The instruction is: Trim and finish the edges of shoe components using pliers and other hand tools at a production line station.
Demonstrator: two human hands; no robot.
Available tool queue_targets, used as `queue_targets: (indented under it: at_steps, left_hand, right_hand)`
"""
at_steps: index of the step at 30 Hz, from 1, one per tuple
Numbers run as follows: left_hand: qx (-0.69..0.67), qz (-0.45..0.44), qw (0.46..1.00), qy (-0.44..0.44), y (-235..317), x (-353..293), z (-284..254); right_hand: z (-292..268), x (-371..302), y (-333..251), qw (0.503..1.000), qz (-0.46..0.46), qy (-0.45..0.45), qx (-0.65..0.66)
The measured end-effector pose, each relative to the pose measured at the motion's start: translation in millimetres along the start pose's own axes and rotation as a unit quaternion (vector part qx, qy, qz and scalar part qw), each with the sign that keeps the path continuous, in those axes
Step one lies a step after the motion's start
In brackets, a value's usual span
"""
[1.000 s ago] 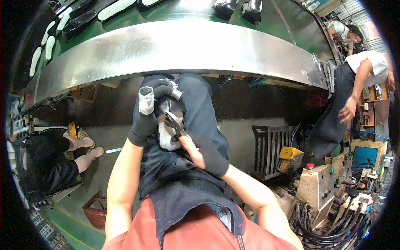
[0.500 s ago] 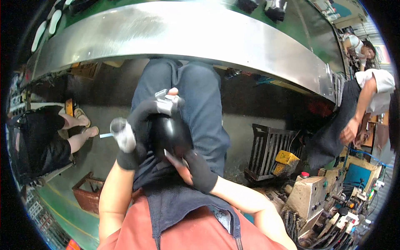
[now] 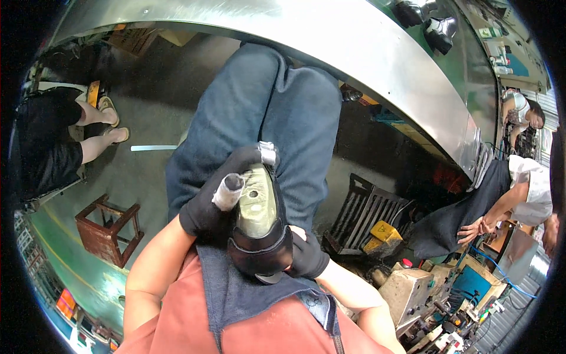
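A black shoe upper (image 3: pixel 262 245) sits over a pale green shoe last (image 3: pixel 254 203), held above my lap. The last's top faces up and has a small dark hole in it. My left hand (image 3: pixel 209 203), in a black glove with silvery tape round the thumb and a fingertip, wraps the shoe's left side and far end. My right hand (image 3: pixel 308 255), in a black glove with bare fingertips, grips its near right side. A thin grey curved piece (image 3: pixel 269 277) shows under the near end; I cannot tell what it is.
A metal-edged bench (image 3: pixel 354 47) runs beyond my knees, with black shoes (image 3: pixel 440 34) on its green top. A wooden stool (image 3: pixel 109 230) stands left; a dark slatted crate (image 3: pixel 359 215), yellow block (image 3: pixel 383 235) and machine (image 3: pixel 405 295) are right. Co-workers are on both sides.
The shoe has turned from its glossy black surface to show the pale last on top. My hands have come nearer my body, and the view has shifted.
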State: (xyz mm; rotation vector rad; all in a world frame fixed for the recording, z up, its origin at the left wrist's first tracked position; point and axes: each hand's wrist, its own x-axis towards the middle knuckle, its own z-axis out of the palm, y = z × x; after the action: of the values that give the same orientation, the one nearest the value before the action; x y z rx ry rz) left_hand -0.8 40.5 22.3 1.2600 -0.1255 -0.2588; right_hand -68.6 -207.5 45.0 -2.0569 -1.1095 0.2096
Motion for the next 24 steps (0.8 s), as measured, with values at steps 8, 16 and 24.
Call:
queue_targets:
  at_steps: [8, 16, 24]
  left_hand:
    - [-0.166, -0.100, 0.978, 0.071, 12, 50, -32]
    - [0.415, -0.056, 0.899, 0.130, 5, 57, -17]
    - [0.395, 0.043, 0.911, 0.115, -28, 43, 15]
  right_hand:
    - [-88, 88, -35, 0.941, 0.268, -0.028, 0.204]
    - [-96, 133, 61, 0.775, 0.451, 0.091, 0.433]
    - [-121, 116, 75, 0.935, 0.320, -0.130, 0.081]
